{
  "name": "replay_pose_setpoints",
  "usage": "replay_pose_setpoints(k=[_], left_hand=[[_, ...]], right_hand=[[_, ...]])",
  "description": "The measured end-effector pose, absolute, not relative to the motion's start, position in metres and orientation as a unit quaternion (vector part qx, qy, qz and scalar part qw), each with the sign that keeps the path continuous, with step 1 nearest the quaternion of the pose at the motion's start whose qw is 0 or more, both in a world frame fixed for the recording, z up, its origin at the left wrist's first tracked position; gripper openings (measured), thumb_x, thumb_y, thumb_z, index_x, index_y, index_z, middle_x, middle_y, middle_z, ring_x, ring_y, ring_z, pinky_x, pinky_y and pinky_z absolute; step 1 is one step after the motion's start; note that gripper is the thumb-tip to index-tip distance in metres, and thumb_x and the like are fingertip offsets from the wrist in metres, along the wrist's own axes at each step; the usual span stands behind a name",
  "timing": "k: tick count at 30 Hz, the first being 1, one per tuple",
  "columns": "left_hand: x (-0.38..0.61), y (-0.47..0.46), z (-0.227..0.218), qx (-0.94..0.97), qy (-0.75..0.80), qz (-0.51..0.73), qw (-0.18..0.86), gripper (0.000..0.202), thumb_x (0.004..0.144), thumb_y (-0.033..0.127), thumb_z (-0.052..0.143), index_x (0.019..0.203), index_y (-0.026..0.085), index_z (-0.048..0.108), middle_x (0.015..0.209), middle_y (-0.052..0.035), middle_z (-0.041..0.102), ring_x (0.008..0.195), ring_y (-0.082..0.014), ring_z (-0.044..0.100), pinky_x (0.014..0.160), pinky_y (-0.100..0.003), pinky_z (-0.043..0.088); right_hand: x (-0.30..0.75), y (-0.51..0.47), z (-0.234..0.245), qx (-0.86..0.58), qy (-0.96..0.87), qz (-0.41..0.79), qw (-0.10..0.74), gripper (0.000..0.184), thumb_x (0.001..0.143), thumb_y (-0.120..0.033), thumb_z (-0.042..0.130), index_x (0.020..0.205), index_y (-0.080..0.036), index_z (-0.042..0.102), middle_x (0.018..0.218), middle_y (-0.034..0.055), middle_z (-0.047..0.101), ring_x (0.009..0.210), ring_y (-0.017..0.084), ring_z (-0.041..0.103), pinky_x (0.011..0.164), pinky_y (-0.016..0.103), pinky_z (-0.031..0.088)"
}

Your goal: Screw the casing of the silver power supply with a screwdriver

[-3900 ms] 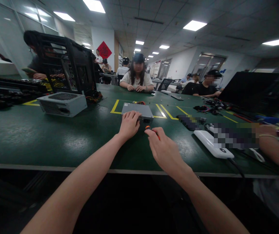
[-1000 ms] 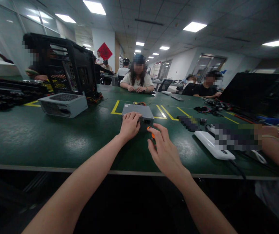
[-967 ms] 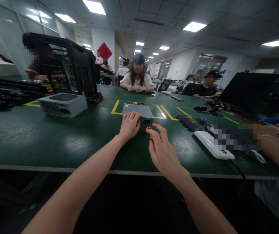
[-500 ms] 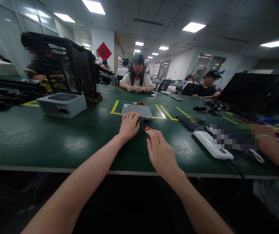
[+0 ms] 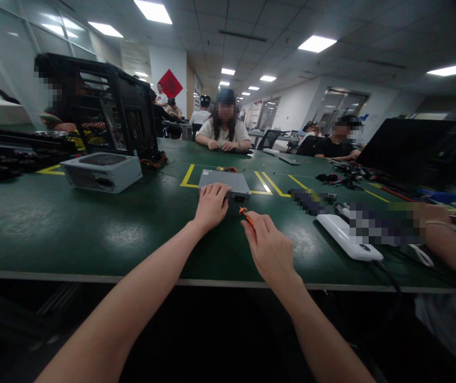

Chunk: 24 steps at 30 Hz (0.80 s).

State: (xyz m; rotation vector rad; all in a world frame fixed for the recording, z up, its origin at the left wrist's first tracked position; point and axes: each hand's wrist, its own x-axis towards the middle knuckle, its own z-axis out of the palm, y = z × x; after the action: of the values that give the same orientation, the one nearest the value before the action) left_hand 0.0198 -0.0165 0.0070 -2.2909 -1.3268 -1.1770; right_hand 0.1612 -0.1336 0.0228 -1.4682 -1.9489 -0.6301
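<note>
A small grey metal power supply box (image 5: 228, 182) lies on the green table (image 5: 92, 229) in front of me. My left hand (image 5: 211, 205) rests on its near left corner, fingers curled over the top edge. My right hand (image 5: 270, 247) is closed around an orange-handled screwdriver (image 5: 246, 215), whose tip points at the near face of the box.
A second, larger grey power supply (image 5: 102, 170) sits at the left beside an open black computer case (image 5: 108, 109). A white power strip (image 5: 345, 235) and a neighbour's forearm (image 5: 451, 250) lie at the right. Cables (image 5: 347, 175) and a black panel (image 5: 419, 149) lie beyond. Several people sit at the far side.
My right hand's fingers have closed round the screwdriver handle and turned slightly; the hand stays by the box's near face. My left hand has not moved.
</note>
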Motion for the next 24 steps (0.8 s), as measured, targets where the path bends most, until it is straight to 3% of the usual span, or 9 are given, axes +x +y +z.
replay_pose_setpoints(k=[2,6,8,11,13,17,21,24], left_hand=[[0.0196,-0.0173,0.0074,-0.785,-0.455,-0.403,0.123,0.032,0.078,0.017,0.046,0.109,0.023,0.050,0.112,-0.0054,0.053,0.107,-0.0226,0.043,0.093,-0.038,0.031],[0.0201,-0.0173,0.0078,-0.783,-0.460,-0.400,0.121,0.031,0.078,0.016,0.046,0.108,0.023,0.050,0.113,-0.0047,0.053,0.106,-0.0221,0.043,0.093,-0.037,0.032],[0.0203,-0.0167,0.0076,-0.783,-0.462,-0.399,0.120,0.031,0.078,0.016,0.046,0.108,0.023,0.051,0.113,-0.0046,0.053,0.107,-0.0219,0.043,0.093,-0.037,0.031],[0.0202,-0.0160,0.0071,-0.783,-0.463,-0.398,0.121,0.031,0.079,0.016,0.046,0.109,0.023,0.050,0.113,-0.0045,0.053,0.107,-0.0218,0.043,0.094,-0.037,0.030],[0.0200,-0.0157,0.0067,-0.783,-0.463,-0.398,0.122,0.031,0.079,0.016,0.046,0.109,0.023,0.050,0.113,-0.0044,0.053,0.107,-0.0218,0.043,0.095,-0.037,0.030],[0.0201,-0.0153,0.0065,-0.783,-0.460,-0.399,0.126,0.031,0.078,0.016,0.046,0.108,0.023,0.051,0.112,-0.0044,0.053,0.106,-0.0218,0.043,0.094,-0.037,0.031],[0.0208,-0.0160,0.0072,-0.781,-0.464,-0.400,0.123,0.031,0.079,0.016,0.046,0.108,0.023,0.051,0.112,-0.0046,0.053,0.106,-0.0219,0.044,0.094,-0.037,0.031],[0.0214,-0.0170,0.0078,-0.780,-0.467,-0.398,0.122,0.031,0.079,0.016,0.045,0.108,0.023,0.050,0.111,-0.0051,0.053,0.107,-0.0221,0.044,0.094,-0.038,0.030]], right_hand=[[0.1631,-0.1347,0.0254,-0.562,-0.736,-0.206,0.316,0.028,0.089,-0.034,0.035,0.107,-0.019,0.052,0.092,0.0060,0.060,0.066,0.014,0.058,0.050,0.023,0.042],[0.1630,-0.1387,0.0282,-0.515,-0.777,-0.153,0.327,0.030,0.087,-0.024,0.035,0.114,-0.015,0.046,0.114,0.0141,0.048,0.088,0.018,0.057,0.063,0.027,0.049],[0.1619,-0.1391,0.0288,-0.518,-0.780,-0.159,0.313,0.030,0.088,-0.023,0.031,0.114,-0.016,0.045,0.109,0.0127,0.051,0.082,0.017,0.059,0.061,0.027,0.049],[0.1610,-0.1382,0.0306,-0.575,-0.746,-0.166,0.292,0.031,0.090,-0.032,0.030,0.109,-0.017,0.048,0.094,0.0084,0.058,0.064,0.016,0.058,0.049,0.026,0.044],[0.1611,-0.1381,0.0316,-0.584,-0.738,-0.155,0.300,0.032,0.090,-0.036,0.031,0.107,-0.016,0.049,0.095,0.0090,0.058,0.068,0.017,0.059,0.049,0.026,0.044],[0.1619,-0.1384,0.0302,-0.535,-0.767,-0.145,0.323,0.031,0.089,-0.027,0.031,0.117,-0.016,0.043,0.111,0.0124,0.051,0.081,0.016,0.058,0.052,0.023,0.044],[0.1625,-0.1372,0.0285,-0.580,-0.729,-0.193,0.309,0.032,0.091,-0.036,0.029,0.109,-0.018,0.049,0.092,0.0072,0.058,0.062,0.014,0.057,0.041,0.021,0.034],[0.1617,-0.1374,0.0282,-0.591,-0.722,-0.195,0.304,0.032,0.090,-0.039,0.031,0.104,-0.017,0.050,0.091,0.0073,0.059,0.064,0.016,0.058,0.043,0.022,0.036]])
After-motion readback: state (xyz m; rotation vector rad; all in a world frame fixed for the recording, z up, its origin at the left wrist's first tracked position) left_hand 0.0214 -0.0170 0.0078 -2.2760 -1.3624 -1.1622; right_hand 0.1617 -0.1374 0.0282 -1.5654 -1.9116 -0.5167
